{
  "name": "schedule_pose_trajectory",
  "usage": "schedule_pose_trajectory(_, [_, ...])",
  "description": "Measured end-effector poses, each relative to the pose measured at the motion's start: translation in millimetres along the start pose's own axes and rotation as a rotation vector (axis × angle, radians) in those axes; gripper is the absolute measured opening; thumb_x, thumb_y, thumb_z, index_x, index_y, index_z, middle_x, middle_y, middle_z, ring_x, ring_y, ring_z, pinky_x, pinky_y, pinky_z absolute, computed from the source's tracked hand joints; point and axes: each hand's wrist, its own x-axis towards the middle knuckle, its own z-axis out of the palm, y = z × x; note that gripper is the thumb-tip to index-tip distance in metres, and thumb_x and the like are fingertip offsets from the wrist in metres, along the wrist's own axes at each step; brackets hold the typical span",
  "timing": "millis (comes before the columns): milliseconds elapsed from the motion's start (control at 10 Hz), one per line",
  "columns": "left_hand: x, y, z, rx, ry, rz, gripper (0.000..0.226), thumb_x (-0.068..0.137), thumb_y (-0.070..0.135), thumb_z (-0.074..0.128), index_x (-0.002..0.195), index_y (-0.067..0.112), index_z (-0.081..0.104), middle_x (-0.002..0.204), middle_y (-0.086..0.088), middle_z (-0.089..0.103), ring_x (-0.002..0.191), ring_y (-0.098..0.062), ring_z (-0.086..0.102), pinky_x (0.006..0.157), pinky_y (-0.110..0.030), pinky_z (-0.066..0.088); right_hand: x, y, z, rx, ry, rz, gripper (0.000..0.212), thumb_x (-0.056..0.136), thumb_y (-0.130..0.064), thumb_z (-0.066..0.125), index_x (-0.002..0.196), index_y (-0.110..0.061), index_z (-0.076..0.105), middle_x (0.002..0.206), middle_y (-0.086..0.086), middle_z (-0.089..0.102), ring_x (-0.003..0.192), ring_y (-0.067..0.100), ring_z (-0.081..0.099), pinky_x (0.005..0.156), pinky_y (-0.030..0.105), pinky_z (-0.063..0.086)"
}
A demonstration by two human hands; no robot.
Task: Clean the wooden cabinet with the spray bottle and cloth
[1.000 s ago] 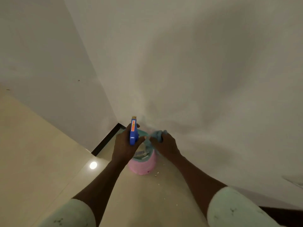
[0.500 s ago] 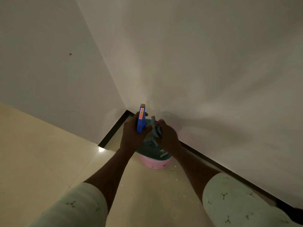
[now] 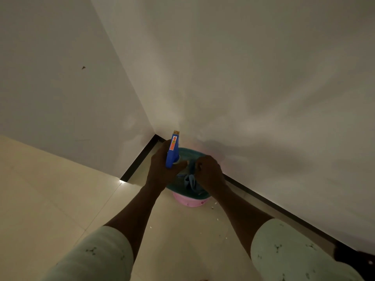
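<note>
My left hand grips the spray bottle by its blue trigger head, nozzle pointing up and away toward the wall corner. My right hand is closed on a blue-grey cloth that hangs down from my fingers. Both hands are held close together above a teal basin that rests on a pink base on the floor. The bottle's body is hidden behind my left hand. No wooden cabinet shows in the head view.
Two pale walls meet in a corner just beyond the basin, with a dark skirting strip along the bottom. Beige floor tiles spread to the left and toward me. Small white crumbs lie near the pink base.
The view has tilted so the corner and basin sit lower and more floor shows. My right hand's cloth now hangs lower over the basin; both hands stay together.
</note>
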Motion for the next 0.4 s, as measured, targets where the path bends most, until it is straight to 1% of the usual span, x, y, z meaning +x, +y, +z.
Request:
schedule_pose_trajectory(100, [-0.1, -3.1, -0.6, -0.001, -0.003, -0.016, 0.063, 0.069, 0.026, 0.081, 0.117, 0.002, 0.050, 0.081, 0.012, 0.052, 0.066, -0.004, 0.051, 0.064, -0.014, 0.043, -1.6, 3.0, -17.1, -0.036, 0.047, -0.043, 0.021, 0.098, -0.019, 0.047, 0.098, -0.004, 0.062, 0.093, 0.003, 0.054, 0.082, 0.015, 0.052, 0.066, 0.016, 0.034])
schedule_pose_trajectory(200, [0.0, -5.7, 0.6, 0.009, -0.006, -0.040, 0.074, 0.063, 0.036, 0.083, 0.118, 0.001, 0.048, 0.088, 0.002, 0.054, 0.069, -0.008, 0.049, 0.066, -0.019, 0.043, -4.7, 9.8, -26.2, -0.030, 0.083, 0.003, 0.015, 0.094, -0.015, 0.050, 0.101, -0.007, 0.061, 0.102, 0.008, 0.057, 0.094, 0.022, 0.056, 0.070, 0.022, 0.034])
schedule_pose_trajectory(300, [2.5, -27.4, 0.0, 0.082, -0.025, -0.096, 0.093, 0.061, 0.070, 0.067, 0.119, 0.000, 0.048, 0.099, -0.014, 0.059, 0.083, -0.025, 0.059, 0.073, -0.029, 0.052, -7.4, 16.8, -32.0, 0.000, 0.078, 0.021, 0.017, 0.091, -0.011, 0.051, 0.107, -0.008, 0.058, 0.111, 0.008, 0.055, 0.102, 0.023, 0.053, 0.073, 0.024, 0.036])
schedule_pose_trajectory(400, [-9.7, -35.4, -1.9, 0.119, -0.017, -0.192, 0.110, 0.051, 0.080, 0.068, 0.131, 0.010, 0.040, 0.122, -0.017, 0.057, 0.106, -0.031, 0.060, 0.084, -0.047, 0.055, -16.3, 18.4, -38.1, 0.020, 0.083, -0.002, 0.031, 0.086, -0.006, 0.055, 0.117, -0.009, 0.055, 0.122, 0.008, 0.051, 0.110, 0.024, 0.049, 0.077, 0.025, 0.040])
